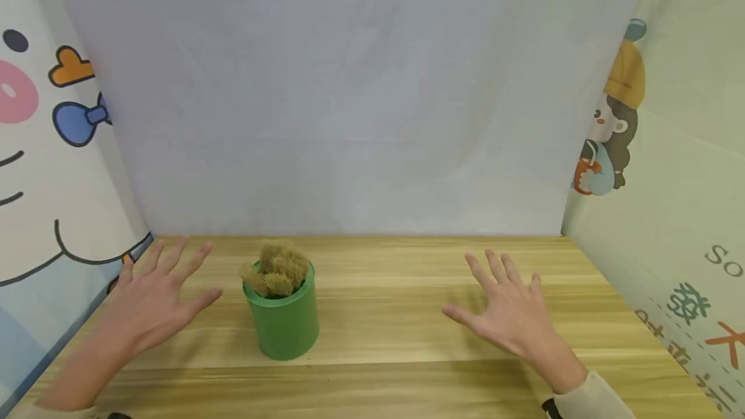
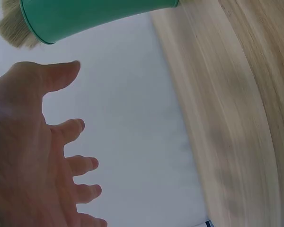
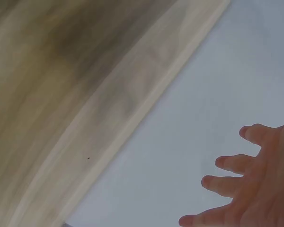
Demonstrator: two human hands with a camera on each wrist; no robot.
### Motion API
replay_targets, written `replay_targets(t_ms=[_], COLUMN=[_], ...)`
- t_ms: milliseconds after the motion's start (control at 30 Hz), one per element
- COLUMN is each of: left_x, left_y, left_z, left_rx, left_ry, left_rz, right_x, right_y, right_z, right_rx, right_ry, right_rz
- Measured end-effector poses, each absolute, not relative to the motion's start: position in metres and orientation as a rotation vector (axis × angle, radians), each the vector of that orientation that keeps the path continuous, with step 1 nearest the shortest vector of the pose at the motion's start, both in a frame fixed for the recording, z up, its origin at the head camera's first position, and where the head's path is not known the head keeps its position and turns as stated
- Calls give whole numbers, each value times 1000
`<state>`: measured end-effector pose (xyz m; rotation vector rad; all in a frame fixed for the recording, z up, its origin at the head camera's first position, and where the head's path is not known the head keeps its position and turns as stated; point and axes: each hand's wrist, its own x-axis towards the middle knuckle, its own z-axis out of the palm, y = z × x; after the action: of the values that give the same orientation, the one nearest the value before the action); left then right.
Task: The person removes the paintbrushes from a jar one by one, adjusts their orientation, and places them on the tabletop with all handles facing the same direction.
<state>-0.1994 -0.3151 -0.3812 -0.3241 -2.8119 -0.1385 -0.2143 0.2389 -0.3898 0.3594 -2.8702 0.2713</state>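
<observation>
A green cylindrical container [image 1: 286, 330] stands upright on the table, left of its middle. Tan bristly tufts [image 1: 280, 268], like brush heads, stick out of its top; whatever lies below the rim is hidden. To the container's left, my left hand [image 1: 152, 302] is held with fingers spread, apart from it and holding nothing. The left wrist view has the green container [image 2: 94, 16] above the thumb. On the right side, my right hand [image 1: 512, 312] hovers over the wood, also spread and holding nothing.
The wood-grain table [image 1: 384, 341] runs back to a pale hanging cloth [image 1: 361, 96]. A cartoon-printed cloth [image 1: 70, 193] borders the left side. Another printed cloth [image 1: 669, 212] with figures and writing closes off the right.
</observation>
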Motion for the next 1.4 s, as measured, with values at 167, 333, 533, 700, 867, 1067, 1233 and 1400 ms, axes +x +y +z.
replay_targets(t_ms=[167,333,533,700,867,1067,1233,1400], left_x=[-197,-193,-187,-188,-190,-202,-211,-217], left_y=[-315,-315,-311,-305,-299,-293,-289,-287], left_z=[-377,-372,-366,-363,-362,-368,-376,-379], left_rx=[-380,-462,-579,-624,-706,-901,-994,-1033], left_ry=[-2831,-2894,-2863,-2825,-2785,-2651,-2581,-2539], left_rz=[-125,-341,-793,-927,-1063,-1414,-1635,-1735], right_x=[-207,-202,-198,-194,-190,-186,-185,-186], right_y=[229,216,202,191,180,163,151,138], right_z=[-385,-382,-378,-375,-373,-371,-370,-371], right_rx=[395,451,527,615,682,750,853,957], right_ry=[-2864,-2840,-2787,-2710,-2655,-2647,-2621,-2580], right_rz=[285,299,313,380,471,639,800,892])
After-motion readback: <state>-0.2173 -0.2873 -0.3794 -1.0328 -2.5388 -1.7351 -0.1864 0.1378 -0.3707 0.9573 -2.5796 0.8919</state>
